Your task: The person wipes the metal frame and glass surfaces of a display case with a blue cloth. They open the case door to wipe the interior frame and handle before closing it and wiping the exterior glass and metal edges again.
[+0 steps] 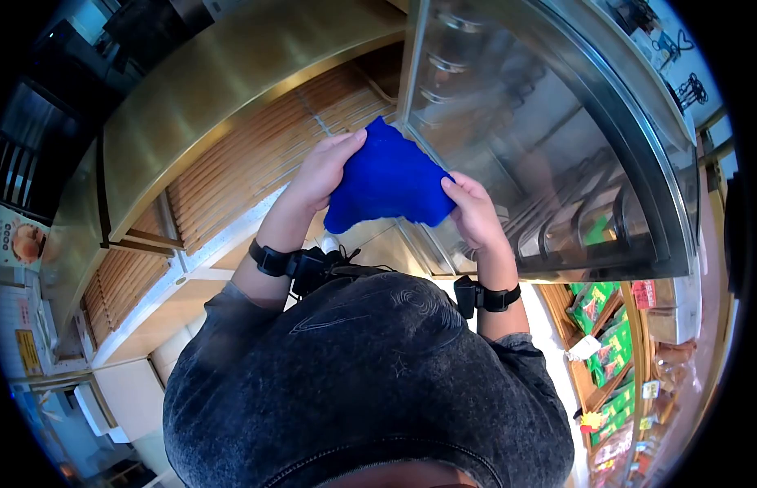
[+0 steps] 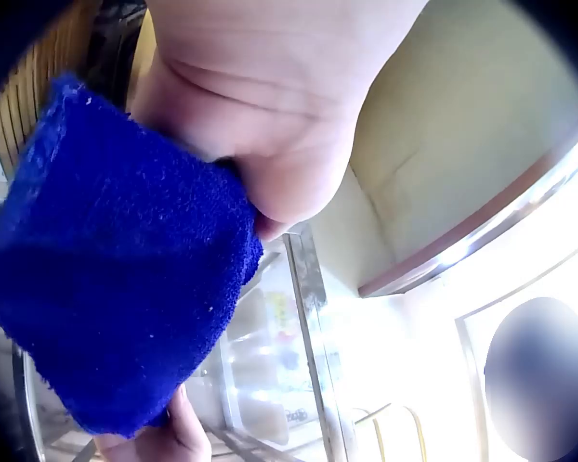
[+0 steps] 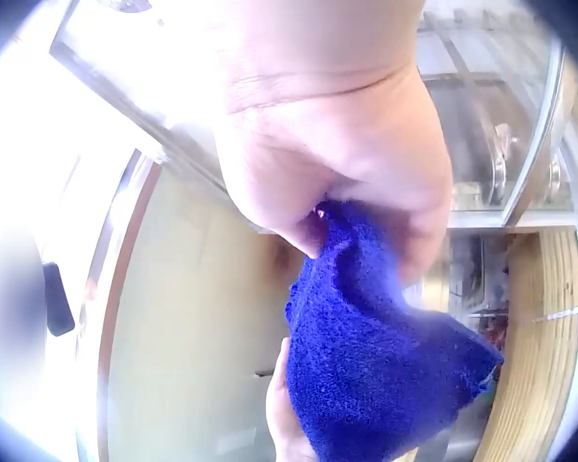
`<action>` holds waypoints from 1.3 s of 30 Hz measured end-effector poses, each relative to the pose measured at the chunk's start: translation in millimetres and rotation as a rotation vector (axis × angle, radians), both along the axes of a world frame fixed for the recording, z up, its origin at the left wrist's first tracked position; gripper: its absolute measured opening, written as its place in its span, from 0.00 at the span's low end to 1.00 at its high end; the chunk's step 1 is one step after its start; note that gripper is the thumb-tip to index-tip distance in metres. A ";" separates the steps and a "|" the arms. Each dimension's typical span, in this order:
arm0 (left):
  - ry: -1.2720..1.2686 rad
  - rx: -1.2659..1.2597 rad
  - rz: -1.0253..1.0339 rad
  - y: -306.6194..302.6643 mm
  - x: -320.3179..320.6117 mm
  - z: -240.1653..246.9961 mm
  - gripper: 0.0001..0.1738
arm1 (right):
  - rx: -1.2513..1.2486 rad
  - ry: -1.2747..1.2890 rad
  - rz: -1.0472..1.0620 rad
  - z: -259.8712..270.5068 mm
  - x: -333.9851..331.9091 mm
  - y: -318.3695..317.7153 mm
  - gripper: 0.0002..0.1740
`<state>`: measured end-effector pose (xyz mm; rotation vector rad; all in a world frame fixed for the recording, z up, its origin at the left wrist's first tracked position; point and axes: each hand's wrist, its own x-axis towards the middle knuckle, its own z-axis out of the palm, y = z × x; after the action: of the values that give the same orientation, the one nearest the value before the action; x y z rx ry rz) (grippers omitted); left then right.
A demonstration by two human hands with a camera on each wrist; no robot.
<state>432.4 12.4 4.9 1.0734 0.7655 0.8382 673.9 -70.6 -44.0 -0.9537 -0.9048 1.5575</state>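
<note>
The cloth (image 1: 386, 183) spans between the grips: left hand (image 1: 321, 175) pinches its top corner, right hand (image 1: 474, 213) its side, nearest the glass case (image 1: 549, 138).

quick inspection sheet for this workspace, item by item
surface: slatted wooden shelves under a curved metal hood
job's things: blue cloth, held up in front of the glass display case
clutter: nothing seen
hands: left hand grips the cloth's upper corner; right hand pinches its opposite edge
cables: thin dark cord beside the left wrist strap
surroundings: green snack packets on a rack at lower right; posters at far left, too small to read
</note>
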 end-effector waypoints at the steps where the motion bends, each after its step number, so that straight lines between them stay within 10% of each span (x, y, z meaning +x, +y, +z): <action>1: -0.044 -0.019 0.011 3.3 -2.8 2.1 0.21 | 0.006 -0.001 0.007 0.8 -4.3 5.5 0.14; 10: 0.024 -0.005 -0.047 38.3 -20.0 6.1 0.28 | 0.091 -0.022 0.203 4.0 -27.9 40.4 0.30; 15: -0.440 -0.434 -0.520 86.3 -29.8 -56.9 0.24 | 0.182 0.328 0.002 -6.3 -35.2 55.8 0.25; 22: 0.140 0.047 -0.583 45.6 0.6 -95.6 0.19 | 0.071 0.182 -0.141 -2.9 -38.2 57.3 0.19; 30: -0.430 -0.124 -0.305 1.2 24.8 -104.8 0.18 | -0.095 0.326 -0.153 -34.5 -5.1 20.9 0.29; 39: -0.160 -0.254 -0.337 -25.9 24.4 -81.5 0.38 | -0.311 0.322 -0.045 -79.1 15.2 -31.6 0.28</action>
<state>456.8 -13.5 -76.6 0.8647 0.5208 0.5159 689.0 -102.1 -123.1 -0.8942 -0.4203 1.7820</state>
